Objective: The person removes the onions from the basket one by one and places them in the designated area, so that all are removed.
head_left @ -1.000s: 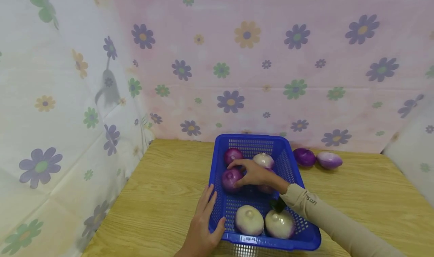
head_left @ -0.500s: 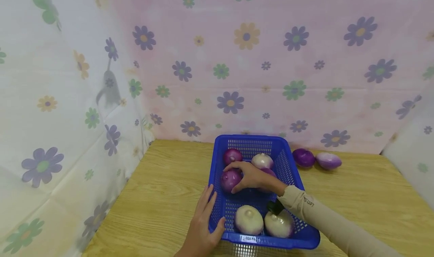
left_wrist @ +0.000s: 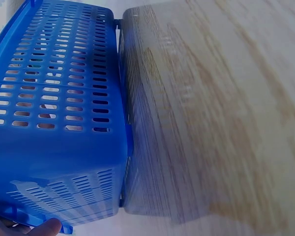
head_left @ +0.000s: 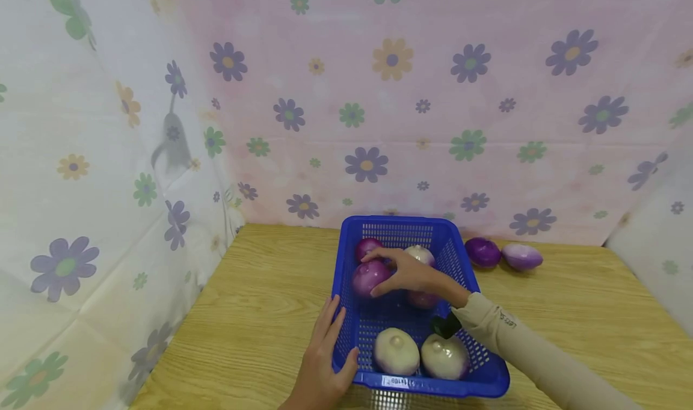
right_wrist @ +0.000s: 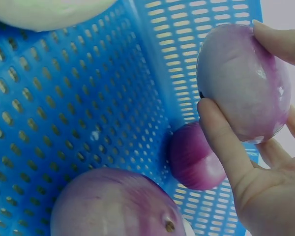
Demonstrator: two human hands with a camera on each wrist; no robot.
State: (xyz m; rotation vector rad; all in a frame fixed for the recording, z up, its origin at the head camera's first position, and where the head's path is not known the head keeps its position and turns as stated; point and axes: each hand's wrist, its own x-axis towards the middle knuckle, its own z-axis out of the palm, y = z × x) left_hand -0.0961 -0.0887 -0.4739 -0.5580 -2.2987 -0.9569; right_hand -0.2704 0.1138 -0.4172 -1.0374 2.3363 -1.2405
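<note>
In the head view my right hand [head_left: 406,270] grips a purple onion [head_left: 370,279] inside a blue plastic basket [head_left: 350,326]. The right wrist view shows thumb and fingers curled round this onion [right_wrist: 241,83], apart from the basket floor. Behind it sits a smaller red onion [head_left: 368,247]; a white onion [head_left: 421,253] and another purple onion [head_left: 422,300] are partly hidden by the hand and wrist. My left hand [head_left: 327,356] rests its fairly straight fingers against the basket's left side, thumb at the near-left rim. Only its thumb tip [left_wrist: 50,226] shows clearly in the left wrist view.
Two pale onions, left [head_left: 397,351] and right [head_left: 446,357], lie in the basket's near end. A dark purple onion [head_left: 483,252] and a lighter one [head_left: 521,257] lie on the wooden table [head_left: 260,302] outside, right of the basket. Flowered cloth [head_left: 325,97] hangs behind.
My right hand has closed further round the purple onion and raised it a little off the basket floor. The left hand keeps its place on the basket.
</note>
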